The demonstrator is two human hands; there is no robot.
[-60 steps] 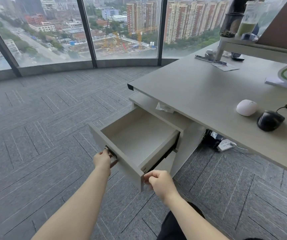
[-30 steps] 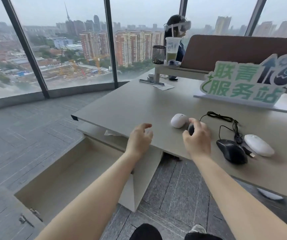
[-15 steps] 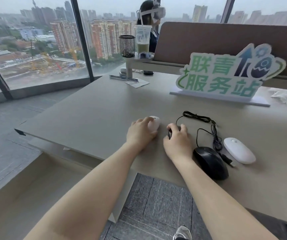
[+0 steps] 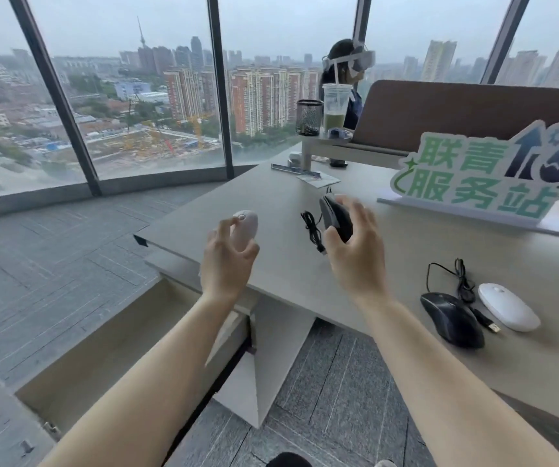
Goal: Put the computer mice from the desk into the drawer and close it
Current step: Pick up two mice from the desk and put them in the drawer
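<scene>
Big windows over a hazy city behind a pale grey laminate desk (image 4: 305,271), with the open beige drawer (image 4: 109,352) sitting low on the left. Left hand (image 4: 227,261) has its grip around a small white rounded mouse (image 4: 246,227), right hand (image 4: 355,254) grips a black corded mouse (image 4: 337,215), both lifted off the desk. Further right, a second black mouse (image 4: 451,320) and a flat white mouse (image 4: 509,306) lie side by side on the desk

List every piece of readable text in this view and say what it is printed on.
"联青" reads on the upper line of the green-and-white standing sign on the desk.
"服务站" reads on the lower line of the same sign.
The card lying near the desk's far end carries print too small to read.
No text is legible on the mice, the drink cup or the mesh pen holder.
</scene>
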